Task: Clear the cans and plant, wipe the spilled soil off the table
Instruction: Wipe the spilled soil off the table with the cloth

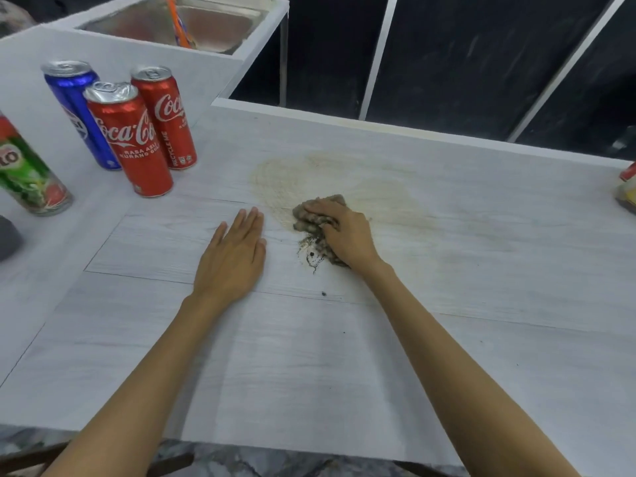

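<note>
My right hand (347, 232) presses a crumpled, soil-stained cloth (315, 215) onto the white table (344, 373). A small clump of dark soil (311, 256) lies just left of the cloth, and a pale brown smear (327, 177) spreads behind it. Flat on the table to the left rests my left hand (234, 256), fingers together, holding nothing. Two red cola cans (132, 139) (165, 115), a blue can (77, 108) and a green can (29, 173) stand at the back left. No plant is in view.
A steel sink (213, 25) sits in the counter behind the cans, with an orange object (177, 22) in it. A red-and-yellow item (628, 187) is cut off at the right edge. A grey object (8, 239) shows at the left edge.
</note>
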### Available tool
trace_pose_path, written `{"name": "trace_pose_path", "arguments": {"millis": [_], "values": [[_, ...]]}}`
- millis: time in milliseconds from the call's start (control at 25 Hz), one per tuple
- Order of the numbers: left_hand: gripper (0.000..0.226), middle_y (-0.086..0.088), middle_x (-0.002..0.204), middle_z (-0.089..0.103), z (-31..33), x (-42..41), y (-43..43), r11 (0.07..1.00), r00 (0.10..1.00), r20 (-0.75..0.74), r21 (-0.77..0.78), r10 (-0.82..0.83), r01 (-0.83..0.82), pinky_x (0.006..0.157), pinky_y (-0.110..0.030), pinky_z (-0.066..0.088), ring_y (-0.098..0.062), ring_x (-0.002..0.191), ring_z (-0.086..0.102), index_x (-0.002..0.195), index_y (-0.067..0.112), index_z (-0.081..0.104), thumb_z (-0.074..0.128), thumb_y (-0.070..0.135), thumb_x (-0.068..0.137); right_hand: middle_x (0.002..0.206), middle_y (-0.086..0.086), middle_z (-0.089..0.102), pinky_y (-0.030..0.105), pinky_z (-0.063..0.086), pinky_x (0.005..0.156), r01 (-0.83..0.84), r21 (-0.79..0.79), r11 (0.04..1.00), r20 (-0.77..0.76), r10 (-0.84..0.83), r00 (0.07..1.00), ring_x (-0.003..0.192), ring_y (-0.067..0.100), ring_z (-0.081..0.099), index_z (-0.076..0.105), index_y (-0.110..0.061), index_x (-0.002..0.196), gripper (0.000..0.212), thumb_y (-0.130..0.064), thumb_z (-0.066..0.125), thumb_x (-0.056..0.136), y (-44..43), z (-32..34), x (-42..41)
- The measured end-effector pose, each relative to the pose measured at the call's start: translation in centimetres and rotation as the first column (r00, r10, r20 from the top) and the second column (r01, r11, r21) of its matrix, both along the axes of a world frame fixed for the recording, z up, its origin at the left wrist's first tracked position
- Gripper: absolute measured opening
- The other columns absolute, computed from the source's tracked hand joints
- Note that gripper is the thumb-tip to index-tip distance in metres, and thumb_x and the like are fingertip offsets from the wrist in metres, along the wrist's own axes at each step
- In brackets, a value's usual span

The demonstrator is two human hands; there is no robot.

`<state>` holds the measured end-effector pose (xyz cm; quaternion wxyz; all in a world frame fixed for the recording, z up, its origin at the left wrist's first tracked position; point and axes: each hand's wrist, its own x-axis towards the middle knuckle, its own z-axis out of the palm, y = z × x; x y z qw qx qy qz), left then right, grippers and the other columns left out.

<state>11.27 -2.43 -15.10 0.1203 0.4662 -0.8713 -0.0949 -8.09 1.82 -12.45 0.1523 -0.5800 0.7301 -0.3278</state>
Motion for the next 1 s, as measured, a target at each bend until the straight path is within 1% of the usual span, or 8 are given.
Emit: {"name": "trace_pose_path", "arguments": {"millis": [160, 280, 400, 480, 640, 760, 880, 1000], "values": [[0.051, 0.004, 0.158, 0.005, 0.2, 0.0, 0.2, 1.0, 1.0, -0.014, 0.021, -0.003, 0.003, 0.119, -0.029, 0.001, -0.007, 0.145, 0.001, 0.148, 0.015, 0.01, 0.017, 0.029, 0.099, 0.134, -0.003, 0.055, 0.006, 0.026, 0.104, -0.235, 0.011, 0.972, 0.182, 0.23, 0.956, 0.125, 0.001, 0.043, 0.065, -0.02, 0.117, 0.049, 0.007, 0.046, 0.08, 3.5, 0.5, 0.8], [0.051, 0.005, 0.158, 0.006, 0.1, 0.0, 0.1, 1.0, 1.0, -0.024, 0.025, 0.002, -0.002, 0.118, -0.028, 0.0, -0.006, 0.145, 0.0, 0.148, 0.016, 0.01, 0.017, 0.03, 0.099, 0.133, -0.003, 0.056, 0.008, 0.031, 0.104, -0.179, -0.022, 0.984, 0.291, 0.178, 0.94, 0.124, 0.004, 0.046, 0.063, -0.021, 0.119, 0.046, 0.005, 0.044, 0.086, 4.2, 1.9, -3.4], [0.051, 0.006, 0.158, 0.007, 0.0, -0.1, 0.0, 1.0, 0.999, -0.031, 0.019, 0.009, -0.009, 0.117, -0.027, 0.0, -0.006, 0.145, 0.001, 0.148, 0.017, 0.011, 0.018, 0.029, 0.099, 0.141, 0.005, 0.048, 0.026, 0.029, 0.111, 0.04, 0.071, 0.997, 0.073, -0.045, 0.996, 0.132, 0.021, 0.042, 0.055, -0.019, 0.128, 0.044, 0.001, 0.042, 0.09, 2.0, 2.1, -8.1], [0.051, 0.006, 0.158, 0.008, -0.1, -0.1, -0.1, 1.0, 0.999, -0.035, 0.013, 0.01, -0.01, 0.117, -0.027, 0.0, -0.006, 0.145, 0.002, 0.148, 0.017, 0.011, 0.018, 0.029, 0.099, 0.143, 0.007, 0.046, 0.033, 0.032, 0.108, 0.072, 0.123, 0.99, -0.069, -0.064, 0.996, 0.129, 0.03, 0.044, 0.05, -0.019, 0.132, 0.044, -0.003, 0.042, 0.092, 0.6, 1.4, -7.8], [0.051, 0.006, 0.157, 0.009, 0.0, -0.1, 0.0, 1.0, 0.999, -0.037, 0.01, 0.014, -0.014, 0.119, -0.029, 0.002, -0.007, 0.145, 0.004, 0.148, 0.017, 0.012, 0.019, 0.029, 0.099, 0.133, 0.009, 0.056, 0.036, 0.042, 0.095, -0.084, 0.059, 0.995, -0.096, 0.089, 0.991, 0.113, 0.033, 0.057, 0.047, -0.019, 0.134, 0.047, -0.005, 0.046, 0.089, 1.4, 0.3, -2.8], [0.051, 0.006, 0.157, 0.009, 0.2, -0.2, 0.0, 1.0, 1.0, -0.025, 0.019, 0.01, -0.009, 0.12, -0.03, 0.002, -0.007, 0.145, 0.003, 0.148, 0.017, 0.012, 0.019, 0.029, 0.1, 0.144, 0.001, 0.045, 0.032, 0.037, 0.1, -0.182, 0.072, 0.981, -0.116, 0.189, 0.975, 0.127, 0.025, 0.047, 0.046, -0.022, 0.136, 0.053, -0.004, 0.048, 0.086, 4.2, 0.0, -1.1], [0.05, 0.006, 0.158, 0.009, 0.2, -0.1, 0.1, 1.0, 1.0, -0.016, 0.017, 0.005, -0.005, 0.12, -0.03, 0.003, -0.007, 0.145, 0.003, 0.148, 0.016, 0.012, 0.019, 0.029, 0.1, 0.143, -0.005, 0.046, 0.023, 0.026, 0.109, -0.344, 0.063, 0.937, 0.122, 0.335, 0.934, 0.132, 0.01, 0.039, 0.055, -0.024, 0.127, 0.049, 0.001, 0.045, 0.086, 6.3, 0.2, -1.3], [0.05, 0.005, 0.157, 0.009, 0.2, 0.0, 0.1, 1.0, 1.0, -0.022, 0.017, 0.0, 0.0, 0.12, -0.03, 0.003, -0.007, 0.145, 0.003, 0.148, 0.016, 0.013, 0.019, 0.029, 0.1, 0.141, -0.001, 0.048, 0.03, 0.03, 0.111, -0.132, -0.021, 0.991, 0.308, 0.132, 0.942, 0.131, 0.017, 0.043, 0.056, -0.021, 0.126, 0.043, -0.002, 0.041, 0.091, 5.6, 1.3, -4.9]]}}
